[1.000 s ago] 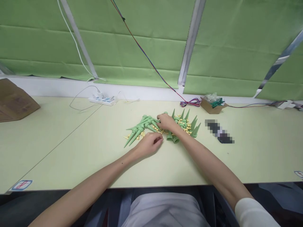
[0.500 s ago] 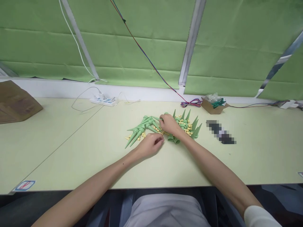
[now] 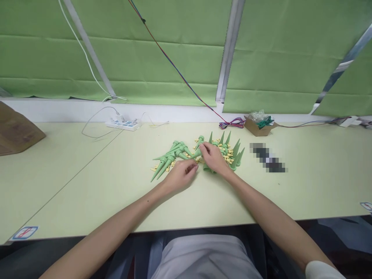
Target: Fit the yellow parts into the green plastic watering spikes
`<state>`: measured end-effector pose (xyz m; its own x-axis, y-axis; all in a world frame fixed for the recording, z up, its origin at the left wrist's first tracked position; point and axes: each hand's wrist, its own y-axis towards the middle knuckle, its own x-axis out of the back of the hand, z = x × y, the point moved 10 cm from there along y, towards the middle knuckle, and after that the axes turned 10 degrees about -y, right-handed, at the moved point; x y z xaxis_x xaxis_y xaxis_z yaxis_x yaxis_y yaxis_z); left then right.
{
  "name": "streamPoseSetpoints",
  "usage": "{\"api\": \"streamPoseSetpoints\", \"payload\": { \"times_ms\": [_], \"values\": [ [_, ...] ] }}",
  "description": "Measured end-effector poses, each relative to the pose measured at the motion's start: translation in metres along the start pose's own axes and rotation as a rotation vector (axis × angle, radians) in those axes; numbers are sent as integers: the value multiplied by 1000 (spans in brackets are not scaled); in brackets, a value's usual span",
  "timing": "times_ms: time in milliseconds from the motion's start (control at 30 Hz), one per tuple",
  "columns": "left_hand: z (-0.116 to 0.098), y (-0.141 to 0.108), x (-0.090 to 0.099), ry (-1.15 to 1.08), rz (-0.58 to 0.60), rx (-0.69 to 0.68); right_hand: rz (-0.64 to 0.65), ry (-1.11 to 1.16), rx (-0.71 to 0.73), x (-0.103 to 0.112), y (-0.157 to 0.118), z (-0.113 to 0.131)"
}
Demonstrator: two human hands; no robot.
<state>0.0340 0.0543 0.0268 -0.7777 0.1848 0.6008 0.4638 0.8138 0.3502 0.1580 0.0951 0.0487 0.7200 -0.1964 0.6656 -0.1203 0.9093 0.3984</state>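
Low over the middle of the table, my right hand (image 3: 215,158) is closed around a green plastic cone-shaped spike (image 3: 195,154), whose tapered end points left. My left hand (image 3: 178,174) rests nearer me, fingers curled and pinched; whatever is in them is hidden. Beside it on the left lie several capped green spikes (image 3: 164,162) in a loose group. Right of my right hand, more green spikes (image 3: 236,153) fan out around a heap of small yellow plastic pieces (image 3: 229,150). One capped spike (image 3: 200,139) lies just beyond my hands.
A small cardboard box (image 3: 257,128) with clear and green plastic stands at the back, beside a coiled red-blue cable (image 3: 232,123). A power strip (image 3: 123,124) lies back left, a brown carton (image 3: 19,130) at far left. A blurred dark object (image 3: 269,158) lies right.
My right hand has drawn slightly nearer me, and the green spike in it now shows slanting down to the left. My left hand stays close by. The whole view has shifted a little.
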Motion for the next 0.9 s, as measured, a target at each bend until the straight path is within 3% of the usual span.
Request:
{"api": "streamPoseSetpoints", "payload": {
  "times_ms": [233,567,900],
  "values": [
    [-7,0,23,-42,-187,-71,46,169,-5,-10,-1,5],
    [3,-1,10,-123,-64,28,141,371,-66,-34,-1,-6],
    [8,0,9,-215,-74,53,102,314,-11,-27,0,-1]
  ]
}}
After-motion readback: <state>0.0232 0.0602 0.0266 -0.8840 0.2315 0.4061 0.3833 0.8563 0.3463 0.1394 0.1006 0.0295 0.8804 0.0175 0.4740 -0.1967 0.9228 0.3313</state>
